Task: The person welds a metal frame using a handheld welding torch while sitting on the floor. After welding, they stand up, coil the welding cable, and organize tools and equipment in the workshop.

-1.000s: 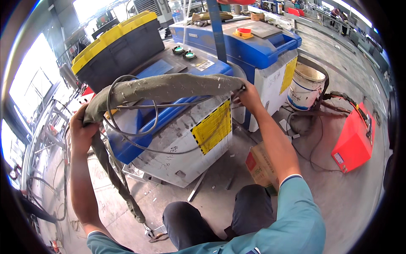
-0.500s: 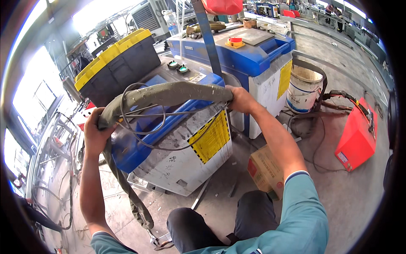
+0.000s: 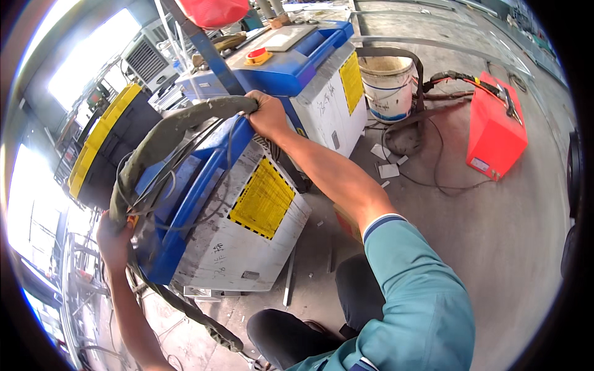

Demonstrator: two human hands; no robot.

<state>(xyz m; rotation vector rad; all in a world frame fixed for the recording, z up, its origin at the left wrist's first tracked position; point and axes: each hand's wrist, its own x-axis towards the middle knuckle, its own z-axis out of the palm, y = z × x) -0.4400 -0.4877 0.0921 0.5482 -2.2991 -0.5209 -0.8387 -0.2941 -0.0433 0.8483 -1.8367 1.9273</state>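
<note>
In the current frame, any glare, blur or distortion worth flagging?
Head view: window light blows out the upper left; fisheye bends the blue-and-white machine edges near the rim; both the left hand and right hand on the grey hose look sharp.

A hose (image 3: 167,133) arches over the near machine (image 3: 235,229), my left grip (image 3: 114,238) at its left end, my right grip (image 3: 267,114) at its right. Behind stands a second machine (image 3: 309,68); right of it a bucket (image 3: 388,86), then a box (image 3: 495,127) on the floor (image 3: 495,247).

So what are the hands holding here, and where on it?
Both grip one grey sleeved hose: right hand at its upper end, left hand lower down, where it bends.
</note>
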